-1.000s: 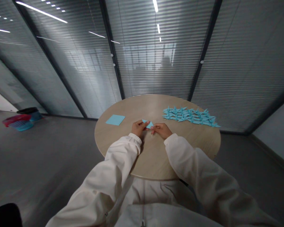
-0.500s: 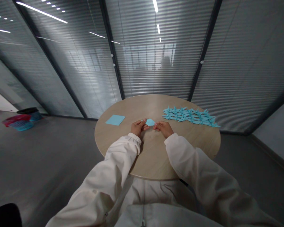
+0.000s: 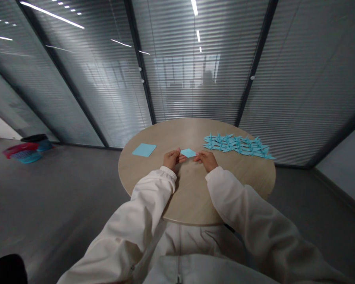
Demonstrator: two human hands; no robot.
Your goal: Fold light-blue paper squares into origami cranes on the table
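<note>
Fingers [image 3: 197, 156] grasping both ends of a small folded paper [image 3: 188, 153] — blue, diamond-shaped, over the round counter [image 3: 192, 197]. Left to right: flat blue square [image 3: 144, 150], lying apart; left hand [image 3: 170, 159], pinching the paper's left corner; right hand [image 3: 207, 161], pinching its right corner — beyond it, rows of spiky blue folded figures [image 3: 238, 145].

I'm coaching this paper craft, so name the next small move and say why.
Probably press the small blue paper flat along its edges: the left hand and right hand hold it at opposite sides, a diamond outline showing, and the folded blue figures on the table have sharp points, which suggests crisp creases matter.
</note>
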